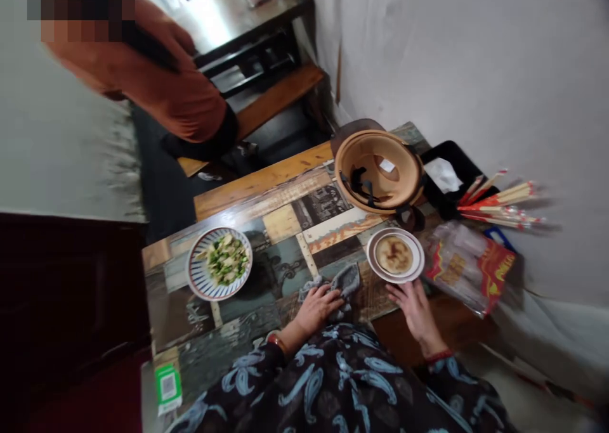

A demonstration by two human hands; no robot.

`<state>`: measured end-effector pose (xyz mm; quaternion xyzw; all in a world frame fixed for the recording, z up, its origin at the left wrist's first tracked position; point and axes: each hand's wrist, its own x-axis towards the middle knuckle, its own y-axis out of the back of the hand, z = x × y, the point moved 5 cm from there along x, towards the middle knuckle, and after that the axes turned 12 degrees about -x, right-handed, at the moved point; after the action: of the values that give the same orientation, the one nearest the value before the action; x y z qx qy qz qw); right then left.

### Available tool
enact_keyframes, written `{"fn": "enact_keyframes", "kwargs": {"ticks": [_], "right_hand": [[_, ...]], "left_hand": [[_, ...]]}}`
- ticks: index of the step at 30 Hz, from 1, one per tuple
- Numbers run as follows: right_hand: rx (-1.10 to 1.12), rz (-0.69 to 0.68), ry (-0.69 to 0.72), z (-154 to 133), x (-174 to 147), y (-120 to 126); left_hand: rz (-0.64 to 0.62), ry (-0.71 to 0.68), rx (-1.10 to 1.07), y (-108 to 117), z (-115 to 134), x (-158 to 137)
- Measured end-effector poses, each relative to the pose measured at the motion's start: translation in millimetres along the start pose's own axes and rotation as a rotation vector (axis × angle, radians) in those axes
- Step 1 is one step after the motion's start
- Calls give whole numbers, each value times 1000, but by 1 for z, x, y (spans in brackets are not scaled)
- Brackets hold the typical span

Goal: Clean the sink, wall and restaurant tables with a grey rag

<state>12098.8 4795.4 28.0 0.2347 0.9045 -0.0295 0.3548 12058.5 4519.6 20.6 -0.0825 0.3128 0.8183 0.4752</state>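
My left hand (320,306) lies on a crumpled grey cloth (351,281) near the table's front edge, its fingers bent over the fabric. At the near rim of a small white dish (372,263) is my right hand (415,306). Its fingers are spread, and the fingertips reach the rim without wrapping round it. Something round, pale and browned (394,255) fills the dish; its kind is unclear. Further left stands a striped bowl (196,274) of chopped green and pale food (227,260).
Behind the dish sits an orange-brown safety-helmet-like bowl (404,160) with black straps. Wrapped chopsticks (504,201), a black tray (450,151) and a red-printed plastic bag (466,268) are by the wall. A green QR card (168,387) lies front left. A person in orange (166,84) is beyond the table.
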Motion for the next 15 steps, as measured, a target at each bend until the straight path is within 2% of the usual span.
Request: {"fn": "enact_keyframes", "kwargs": {"ticks": [4, 9, 12, 15], "right_hand": [[9, -17, 8, -3, 17, -6], [-46, -108, 35, 6, 19, -31], [-82, -211, 45, 3, 17, -66], [-99, -301, 65, -6, 22, -115]], "left_hand": [[148, 189, -106, 4, -17, -41], [314, 373, -371, 0, -38, -65], [381, 405, -459, -9, -40, -72], [457, 418, -571, -13, -39, -76]]}}
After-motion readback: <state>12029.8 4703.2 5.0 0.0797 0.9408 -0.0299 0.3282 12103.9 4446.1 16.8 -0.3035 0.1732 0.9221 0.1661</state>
